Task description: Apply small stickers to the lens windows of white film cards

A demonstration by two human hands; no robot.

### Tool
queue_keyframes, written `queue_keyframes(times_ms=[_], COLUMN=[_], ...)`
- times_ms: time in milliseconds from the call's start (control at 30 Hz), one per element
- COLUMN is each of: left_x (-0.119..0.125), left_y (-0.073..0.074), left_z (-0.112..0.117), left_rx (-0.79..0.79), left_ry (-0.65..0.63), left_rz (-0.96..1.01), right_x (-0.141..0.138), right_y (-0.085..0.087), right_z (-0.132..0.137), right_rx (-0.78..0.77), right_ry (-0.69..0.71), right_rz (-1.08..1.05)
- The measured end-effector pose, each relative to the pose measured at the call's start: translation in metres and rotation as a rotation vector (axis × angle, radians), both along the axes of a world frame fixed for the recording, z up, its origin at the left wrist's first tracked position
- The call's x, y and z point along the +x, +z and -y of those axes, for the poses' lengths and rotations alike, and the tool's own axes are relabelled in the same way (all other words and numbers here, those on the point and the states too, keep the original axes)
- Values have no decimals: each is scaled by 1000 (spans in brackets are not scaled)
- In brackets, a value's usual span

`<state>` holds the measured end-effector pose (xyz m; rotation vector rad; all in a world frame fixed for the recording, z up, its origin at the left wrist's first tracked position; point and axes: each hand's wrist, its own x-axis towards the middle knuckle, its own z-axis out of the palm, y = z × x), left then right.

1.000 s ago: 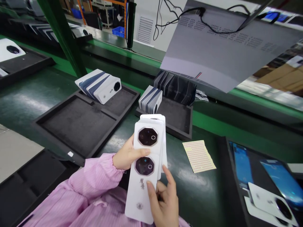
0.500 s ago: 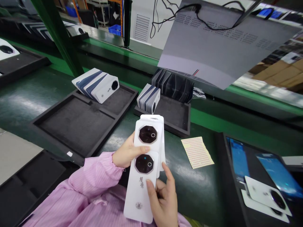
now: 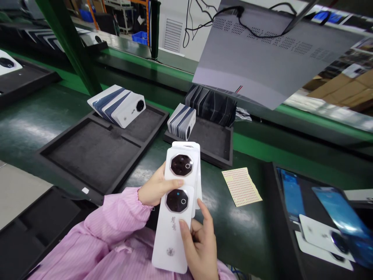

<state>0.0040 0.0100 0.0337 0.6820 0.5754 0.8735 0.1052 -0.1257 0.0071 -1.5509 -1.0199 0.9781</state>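
Several white phone back covers, each with a dark octagonal camera window, are fanned out in front of me. My left hand grips the upper phone back cover and those behind it, its thumb lying across the front. Overlapping that one, the lowest phone back cover is pinched at its right edge by my right hand, with the thumb on its face and the index finger raised along the stack's side. Behind the covers, part of each hand's fingers is hidden.
A large black tray at left carries a leaning cover stack. Beyond my hands, a smaller tray holds white and dark covers. A sheet of red marks lies right of me, beside a box with blue-filmed panels. A grey panel hangs overhead.
The view has shifted very slightly. Both hands keep the same grip on the phone back covers, with no clear movement between them.
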Motion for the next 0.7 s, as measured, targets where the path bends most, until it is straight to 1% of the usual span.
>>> queue_keyframes(times_ms=[133, 200, 300, 367, 433, 467, 533, 600, 667, 700], left_x=[1, 1, 0, -1, 0, 0, 3, 6, 8, 9], left_y=[1, 3, 4, 5, 5, 5, 6, 7, 8, 8], left_z=[0, 0, 0, 0, 1, 1, 2, 4, 5, 5], left_rx=[-23, -43, -76, -95, -110, -114, -109, -114, -173, -224], left_ry=[10, 17, 56, 82, 79, 65, 42, 36, 10, -30], left_rz=[-9, -11, -27, -36, -47, -53, -68, -86, -98, -87], right_x=[0, 7, 34, 55, 71, 74, 72, 61, 50, 46], right_y=[-1, 0, 6, 13, 21, 25, 30, 33, 36, 38], right_z=[0, 1, 3, 1, -6, -11, -25, -42, -57, -63], right_rx=[17, 45, 93, 124, 161, 188, 245, 288, 300, 304], right_ry=[6, 11, 2, -45, -92, -94, -49, 11, 34, 43], right_rz=[1, 51, 169, 216, 235, 235, 222, 217, 282, 352])
